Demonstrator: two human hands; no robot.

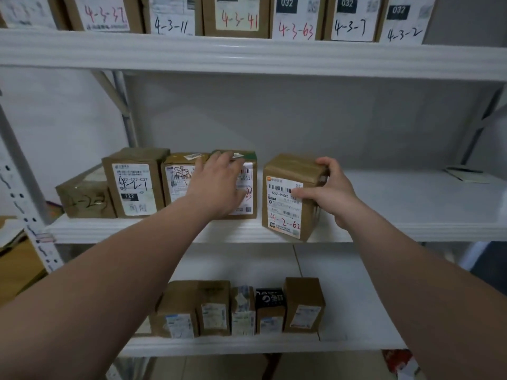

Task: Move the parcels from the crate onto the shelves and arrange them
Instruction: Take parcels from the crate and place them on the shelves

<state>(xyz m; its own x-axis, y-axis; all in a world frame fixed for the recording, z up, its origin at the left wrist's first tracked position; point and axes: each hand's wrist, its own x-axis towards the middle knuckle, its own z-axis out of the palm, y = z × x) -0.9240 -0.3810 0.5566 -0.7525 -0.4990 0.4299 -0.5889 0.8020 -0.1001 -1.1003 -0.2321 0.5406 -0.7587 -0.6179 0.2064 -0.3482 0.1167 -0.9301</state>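
My right hand grips a brown parcel marked 4-2-62, which stands at the front edge of the white middle shelf, turned at a slight angle. My left hand lies flat against the front and top of another parcel with a green top edge, in a row of parcels on the same shelf. Left of it stand a parcel with a scribbled label, a parcel marked 4-2-1 and a low taped parcel. The crate is out of view.
The top shelf holds a row of numbered boxes. The bottom shelf carries several small parcels. A flat item lies at the far right of the middle shelf. Cardboard stands at the left, past the upright.
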